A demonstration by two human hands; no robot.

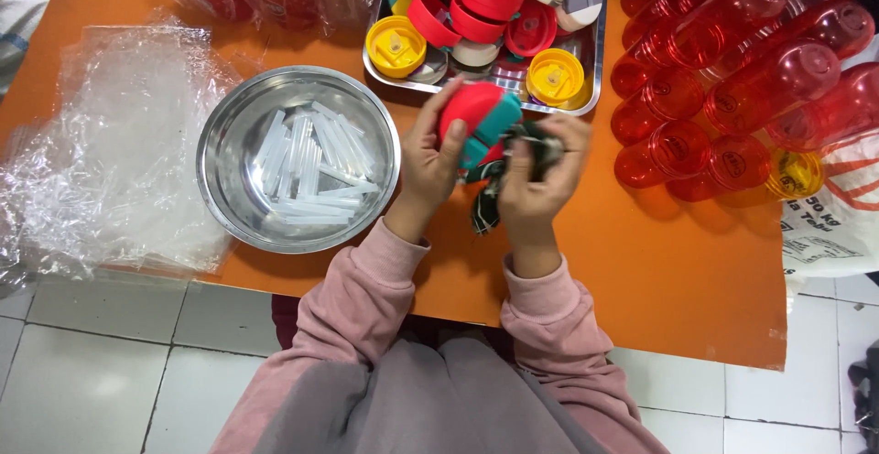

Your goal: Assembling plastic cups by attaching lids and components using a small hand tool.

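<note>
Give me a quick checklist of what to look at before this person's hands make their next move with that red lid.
1. Red lid held firmly in the left hand: ok.
2. Dark cloth gripped by the right hand, touching the lid: ok.
3. Steel bowl with clear straws within reach, left of the hands: ok.
4. Tray of red and yellow lids close ahead: ok.
5. Red bottles lying steady to the right: cannot tell.
6. Lid clean inside: cannot tell, it is hidden.
</note>
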